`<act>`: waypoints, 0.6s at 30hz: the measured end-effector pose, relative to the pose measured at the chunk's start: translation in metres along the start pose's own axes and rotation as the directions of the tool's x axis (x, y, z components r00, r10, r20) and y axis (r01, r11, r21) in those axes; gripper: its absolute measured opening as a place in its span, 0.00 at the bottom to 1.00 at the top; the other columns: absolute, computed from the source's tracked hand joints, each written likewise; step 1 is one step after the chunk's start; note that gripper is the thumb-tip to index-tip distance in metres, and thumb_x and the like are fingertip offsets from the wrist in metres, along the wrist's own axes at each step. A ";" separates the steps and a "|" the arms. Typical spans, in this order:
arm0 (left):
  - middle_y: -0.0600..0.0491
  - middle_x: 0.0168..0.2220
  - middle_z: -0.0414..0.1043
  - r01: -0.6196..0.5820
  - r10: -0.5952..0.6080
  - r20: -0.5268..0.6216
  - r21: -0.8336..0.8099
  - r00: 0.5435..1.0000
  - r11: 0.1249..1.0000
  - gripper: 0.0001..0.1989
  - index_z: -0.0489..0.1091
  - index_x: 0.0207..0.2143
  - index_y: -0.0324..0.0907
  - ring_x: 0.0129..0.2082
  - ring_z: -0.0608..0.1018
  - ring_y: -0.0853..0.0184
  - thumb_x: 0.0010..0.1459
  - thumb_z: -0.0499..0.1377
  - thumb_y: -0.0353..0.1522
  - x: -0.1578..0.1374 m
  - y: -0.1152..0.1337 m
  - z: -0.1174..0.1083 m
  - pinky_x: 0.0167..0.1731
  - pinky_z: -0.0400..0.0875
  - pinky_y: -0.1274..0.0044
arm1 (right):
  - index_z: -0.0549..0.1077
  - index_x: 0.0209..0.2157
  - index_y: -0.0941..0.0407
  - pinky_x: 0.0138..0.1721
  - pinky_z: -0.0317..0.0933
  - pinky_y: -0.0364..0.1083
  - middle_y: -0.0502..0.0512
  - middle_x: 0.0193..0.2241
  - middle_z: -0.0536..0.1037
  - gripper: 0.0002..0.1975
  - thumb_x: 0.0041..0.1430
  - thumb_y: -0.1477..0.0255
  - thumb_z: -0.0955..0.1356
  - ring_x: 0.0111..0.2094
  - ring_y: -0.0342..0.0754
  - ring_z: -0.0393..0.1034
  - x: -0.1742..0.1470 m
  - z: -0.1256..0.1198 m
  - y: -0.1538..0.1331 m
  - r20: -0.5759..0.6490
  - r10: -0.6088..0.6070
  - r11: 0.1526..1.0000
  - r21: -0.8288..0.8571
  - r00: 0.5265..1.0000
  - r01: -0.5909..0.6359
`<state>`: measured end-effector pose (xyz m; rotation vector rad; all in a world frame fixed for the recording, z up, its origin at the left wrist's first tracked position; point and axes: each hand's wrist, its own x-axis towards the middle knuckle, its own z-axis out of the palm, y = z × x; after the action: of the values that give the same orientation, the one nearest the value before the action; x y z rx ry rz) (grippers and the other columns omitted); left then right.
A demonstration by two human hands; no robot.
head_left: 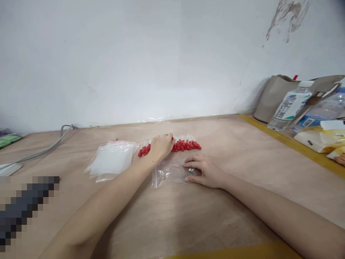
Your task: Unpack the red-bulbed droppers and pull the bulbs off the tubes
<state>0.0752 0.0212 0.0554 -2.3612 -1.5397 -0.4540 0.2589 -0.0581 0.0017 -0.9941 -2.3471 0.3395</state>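
Observation:
In the head view, a row of white sticks with red rounded tips (185, 145) lies across the middle of the table. My left hand (161, 146) reaches over this row, fingers curled down and closed at a red-tipped stick near the fingertips; the hand covers part of the row. Closer to me lies a clear plastic bag (172, 171), flat and wrinkled. My right hand (205, 171) rests at the bag's right side, thumb and fingers apart and touching the film. Left of the row, a stack of clear zip bags (111, 160) is fanned out.
A grey cable (51, 146) runs along the left side. At the right, beyond yellow tape (285, 142), stand a beige bag (269, 97), a labelled water bottle (292, 106), another bottle (323, 108) and a yellow-white packet (320, 138). A white wall (161, 61) closes off the back.

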 end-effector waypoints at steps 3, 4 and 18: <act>0.45 0.36 0.73 0.012 -0.012 -0.010 -0.014 1.000 1.000 0.12 0.68 0.39 0.40 0.36 0.75 0.58 0.59 0.48 0.34 0.001 0.004 0.000 0.34 0.64 0.72 | 0.71 0.44 0.54 0.47 0.56 0.51 0.57 0.43 0.70 0.22 0.50 0.55 0.66 0.44 0.50 0.64 0.000 0.000 0.000 0.000 -0.001 1.000 0.000 1.000 0.001; 0.46 0.36 0.73 0.014 -0.014 -0.013 -0.021 1.000 1.000 0.12 0.68 0.39 0.40 0.36 0.75 0.58 0.59 0.48 0.34 0.002 0.005 0.001 0.34 0.65 0.72 | 0.71 0.44 0.54 0.47 0.56 0.51 0.57 0.43 0.70 0.22 0.50 0.55 0.66 0.44 0.50 0.64 0.000 0.000 0.000 0.001 0.000 1.000 0.001 1.000 0.000; 0.51 0.46 0.70 -0.140 0.149 -0.001 -0.344 0.989 0.929 0.16 0.68 0.46 0.43 0.47 0.72 0.63 0.60 0.46 0.35 -0.055 -0.024 -0.027 0.48 0.64 0.71 | 0.71 0.43 0.54 0.47 0.57 0.51 0.58 0.43 0.70 0.22 0.51 0.56 0.66 0.44 0.50 0.64 0.000 0.000 -0.001 -0.008 -0.007 1.000 -0.013 1.000 0.007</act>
<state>0.0293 -0.0253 0.0587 -2.7279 -1.3750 -0.7110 0.2584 -0.0592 0.0025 -0.9917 -2.3478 0.3173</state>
